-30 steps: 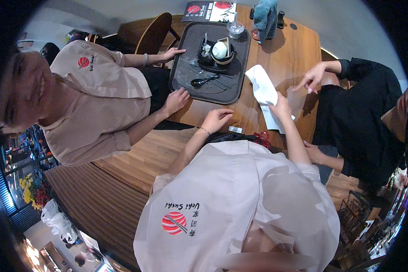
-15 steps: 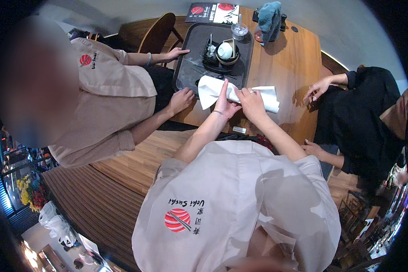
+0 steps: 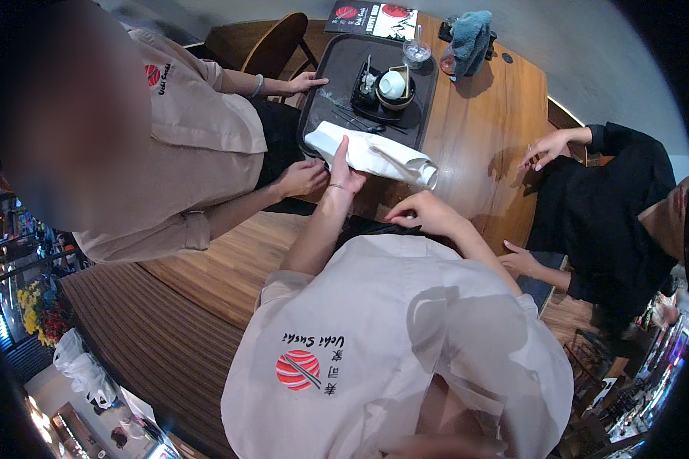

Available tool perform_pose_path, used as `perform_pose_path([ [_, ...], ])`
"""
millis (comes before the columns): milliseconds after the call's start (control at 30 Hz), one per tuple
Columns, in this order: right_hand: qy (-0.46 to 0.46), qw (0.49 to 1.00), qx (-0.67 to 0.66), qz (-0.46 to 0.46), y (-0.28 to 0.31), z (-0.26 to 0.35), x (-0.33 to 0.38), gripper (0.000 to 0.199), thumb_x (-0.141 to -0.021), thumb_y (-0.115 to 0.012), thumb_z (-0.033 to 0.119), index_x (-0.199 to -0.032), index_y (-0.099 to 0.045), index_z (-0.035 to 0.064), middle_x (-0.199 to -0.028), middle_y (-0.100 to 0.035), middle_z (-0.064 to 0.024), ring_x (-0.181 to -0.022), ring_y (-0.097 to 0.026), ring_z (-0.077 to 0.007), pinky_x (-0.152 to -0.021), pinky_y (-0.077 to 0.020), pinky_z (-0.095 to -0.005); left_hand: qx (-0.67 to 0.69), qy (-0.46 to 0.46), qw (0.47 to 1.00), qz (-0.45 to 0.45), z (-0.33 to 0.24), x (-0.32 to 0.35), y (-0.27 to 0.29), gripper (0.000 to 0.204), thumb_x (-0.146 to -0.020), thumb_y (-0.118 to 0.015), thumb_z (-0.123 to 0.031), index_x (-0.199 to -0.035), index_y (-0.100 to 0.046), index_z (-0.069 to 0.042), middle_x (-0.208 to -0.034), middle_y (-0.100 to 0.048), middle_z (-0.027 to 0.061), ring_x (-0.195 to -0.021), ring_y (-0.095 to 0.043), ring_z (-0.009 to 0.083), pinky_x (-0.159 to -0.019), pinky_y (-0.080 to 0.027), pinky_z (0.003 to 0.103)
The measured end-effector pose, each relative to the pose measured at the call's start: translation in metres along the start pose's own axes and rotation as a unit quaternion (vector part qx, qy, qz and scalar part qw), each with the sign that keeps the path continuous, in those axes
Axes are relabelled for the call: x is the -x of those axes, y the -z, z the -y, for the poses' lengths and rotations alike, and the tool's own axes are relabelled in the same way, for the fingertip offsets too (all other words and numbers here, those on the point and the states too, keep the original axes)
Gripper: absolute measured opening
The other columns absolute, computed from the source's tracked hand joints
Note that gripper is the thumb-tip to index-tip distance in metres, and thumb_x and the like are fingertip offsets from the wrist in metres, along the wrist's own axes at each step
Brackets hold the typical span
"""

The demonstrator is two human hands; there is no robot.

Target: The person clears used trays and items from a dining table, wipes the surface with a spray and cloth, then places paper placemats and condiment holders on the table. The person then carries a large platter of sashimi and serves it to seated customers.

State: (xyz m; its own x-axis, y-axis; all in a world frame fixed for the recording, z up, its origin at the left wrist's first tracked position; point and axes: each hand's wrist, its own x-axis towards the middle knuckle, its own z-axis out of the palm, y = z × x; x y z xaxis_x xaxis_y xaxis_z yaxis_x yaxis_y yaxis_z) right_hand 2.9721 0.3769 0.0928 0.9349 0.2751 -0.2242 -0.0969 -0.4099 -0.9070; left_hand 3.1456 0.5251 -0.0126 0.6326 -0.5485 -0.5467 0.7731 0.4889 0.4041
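A folded white cloth (image 3: 375,157) lies across the near edge of a black tray (image 3: 325,99) on a wooden table (image 3: 482,122). My left hand (image 3: 344,174) grips the cloth's left part, thumb up. My right hand (image 3: 427,214) rests curled on the table just below the cloth's right end, apart from it and holding nothing. On the tray stand a dark bowl with a white cup (image 3: 393,84), dark chopsticks (image 3: 364,122) and a small glass (image 3: 416,52).
A co-worker in a beige shirt stands at my left, one hand (image 3: 308,80) on the tray's left rim and the other (image 3: 302,177) by its near corner. A person in black sits at the right, hand (image 3: 547,149) on the table. A teal cloth (image 3: 471,34), a menu card (image 3: 375,17) and a wooden chair (image 3: 272,42) are at the far end.
The white cloth came from the table right of the tray onto the tray's near edge. My left hand took hold of it, and my right hand let go and dropped back to the table.
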Motion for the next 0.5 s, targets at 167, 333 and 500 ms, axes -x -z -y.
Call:
perform_pose_path([
  [167,-0.101,0.958,0.074,-0.257,0.022,-0.022,0.007,0.044,-0.073,-0.076,0.014,-0.114,-0.063,0.0061,-0.107,-0.066,-0.0158,-0.102,-0.063,-0.0348,-0.088,-0.0511,-0.0397,-0.003,0.027,0.996,0.088,-0.018,0.009,-0.013,0.056,-0.098,-0.046,-0.047,-0.133,-0.049,-0.004,-0.127,-0.059,0.0129,-0.117,-0.057,0.0295,-0.103,-0.043,0.048],
  [333,-0.005,0.932,0.16,-0.325,0.037,-0.017,-0.009,0.064,-0.068,-0.078,0.009,-0.128,-0.053,0.0108,-0.125,-0.058,-0.0155,-0.118,-0.053,-0.0344,-0.097,-0.0463,-0.0418,0.044,0.026,0.991,0.124,-0.015,0.011,-0.028,0.06,-0.097,-0.045,-0.05,-0.133,-0.048,-0.003,-0.129,-0.057,0.0155,-0.118,-0.057,0.0334,-0.104,-0.042,0.051],
  [500,0.017,0.929,0.166,-0.329,0.054,0.012,-0.03,0.069,-0.074,-0.076,0.014,-0.138,-0.049,0.0149,-0.14,-0.051,-0.0136,-0.128,-0.048,-0.0342,-0.104,-0.0405,-0.0409,0.002,0.032,0.994,0.105,-0.017,0.012,-0.028,0.056,-0.098,-0.046,-0.047,-0.133,-0.046,-0.004,-0.125,-0.061,0.0135,-0.114,-0.06,0.0311,-0.102,-0.045,0.05],
])
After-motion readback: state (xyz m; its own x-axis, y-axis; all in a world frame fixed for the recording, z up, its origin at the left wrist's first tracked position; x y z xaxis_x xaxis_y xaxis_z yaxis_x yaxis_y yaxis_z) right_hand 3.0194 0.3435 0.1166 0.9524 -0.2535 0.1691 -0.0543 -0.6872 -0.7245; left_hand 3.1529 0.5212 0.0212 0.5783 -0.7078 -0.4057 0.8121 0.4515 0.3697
